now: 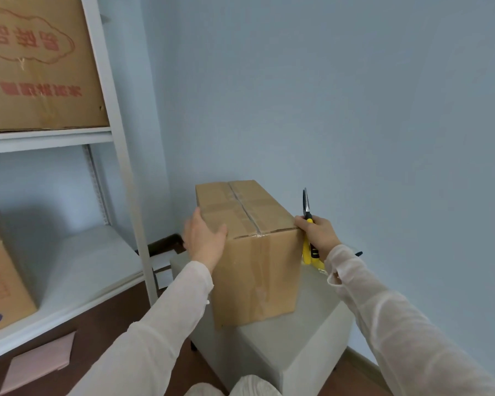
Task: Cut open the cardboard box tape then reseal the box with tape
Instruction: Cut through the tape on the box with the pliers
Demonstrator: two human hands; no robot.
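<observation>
A brown cardboard box (257, 270) stands on a grey cube stool (303, 344), its top seam closed by a clear tape strip (245, 211) that runs down the front face. My left hand (205, 238) presses flat against the box's left side near the top edge. My right hand (317, 234) grips yellow-handled scissors (307, 224) by the handles at the box's right top corner, blades closed and pointing up, clear of the tape.
A white metal shelf rack (126, 167) stands at the left with a large printed carton (37, 67) on its upper shelf and another carton (0, 281) lower down. A pink sheet (37, 364) lies on the dark floor. A blue wall stands behind.
</observation>
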